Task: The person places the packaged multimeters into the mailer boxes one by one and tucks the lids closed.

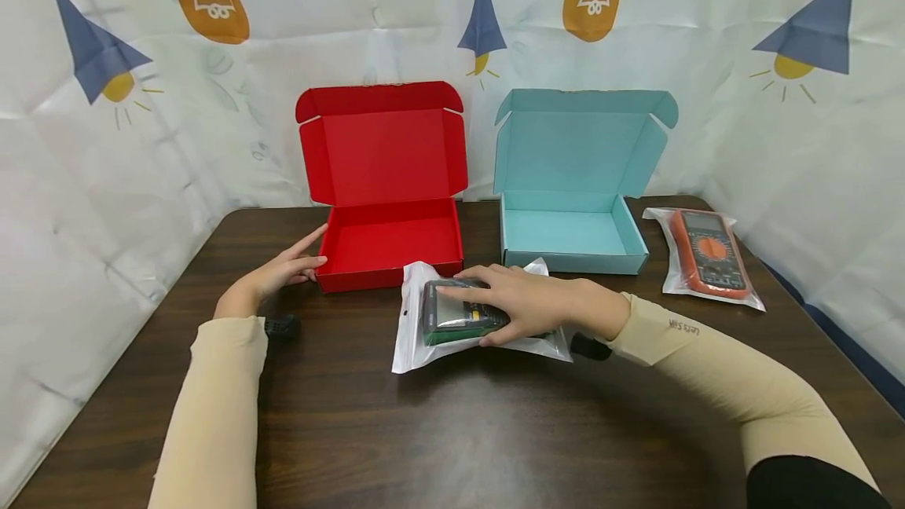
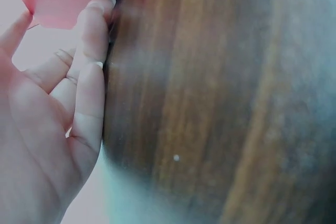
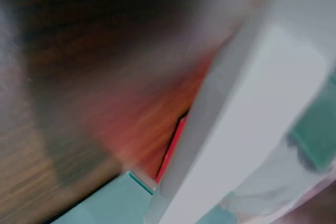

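Note:
My right hand [image 1: 530,301] grips a green and black multimeter [image 1: 448,322] in a clear-and-white plastic bag [image 1: 408,340], thumb on the near side and fingers across the top. The bagged meter hangs just in front of the open red box [image 1: 364,280], its bag overlapping the box's front right corner in the head view. At the box's left wall, my left hand [image 1: 276,275] rests with extended fingers touching the side. In the left wrist view those fingers [image 2: 90,90] lie along the wooden table. The right wrist view shows the white bag [image 3: 247,129] close up.
An open light-blue box [image 1: 576,261] stands right of the red one, lid raised. Farther right lies an orange multimeter [image 1: 710,254] in a clear bag, near the edge of the dark wooden table [image 1: 339,430]. A patterned white curtain [image 1: 424,38] hangs behind.

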A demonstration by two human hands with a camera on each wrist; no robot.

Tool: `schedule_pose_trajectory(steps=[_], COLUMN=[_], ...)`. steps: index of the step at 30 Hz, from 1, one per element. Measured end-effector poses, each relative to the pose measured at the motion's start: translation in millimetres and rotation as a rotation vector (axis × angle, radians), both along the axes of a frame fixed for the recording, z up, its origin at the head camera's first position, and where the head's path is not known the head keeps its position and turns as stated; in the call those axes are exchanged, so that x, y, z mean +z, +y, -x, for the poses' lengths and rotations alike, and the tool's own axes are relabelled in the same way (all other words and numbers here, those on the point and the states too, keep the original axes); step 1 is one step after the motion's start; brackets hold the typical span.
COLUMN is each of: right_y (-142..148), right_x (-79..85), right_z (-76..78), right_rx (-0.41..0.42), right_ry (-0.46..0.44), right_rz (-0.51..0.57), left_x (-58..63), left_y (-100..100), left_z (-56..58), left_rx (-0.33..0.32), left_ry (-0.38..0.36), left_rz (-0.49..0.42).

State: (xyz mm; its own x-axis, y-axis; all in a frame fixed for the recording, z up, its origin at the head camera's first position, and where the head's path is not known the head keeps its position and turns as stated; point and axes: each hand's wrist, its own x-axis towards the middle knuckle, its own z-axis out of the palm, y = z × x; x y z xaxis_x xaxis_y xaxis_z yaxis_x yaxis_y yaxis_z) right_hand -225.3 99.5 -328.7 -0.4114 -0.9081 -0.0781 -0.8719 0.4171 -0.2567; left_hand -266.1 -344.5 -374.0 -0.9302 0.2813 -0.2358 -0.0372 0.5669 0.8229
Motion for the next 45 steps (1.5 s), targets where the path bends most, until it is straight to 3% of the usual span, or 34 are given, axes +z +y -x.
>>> schedule_pose_trajectory(steps=[10,19,29,45], right_y=[-10,-22,-31,-51], right_x=[9.0,13.7,16.1,23.3], right_z=[15.6,28.9,39.6,69.1], right_rx=[-0.004,-0.023,-0.005,-0.043], right_ry=[-0.011,-0.018,0.005,0.023], right_rz=[0.049,0.090,0.084,0.086], left_x=[1.8,0.3,1.7,-0.2], left_y=[-1,1,1,1], left_z=[-2.3,-1.4,-3.0,-0.6], left_rx=[-0.011,0.013,0.018,0.020], left_ry=[0.019,-0.012,-0.013,-0.019], left_rz=[0.007,-0.007,0.001,0.002])
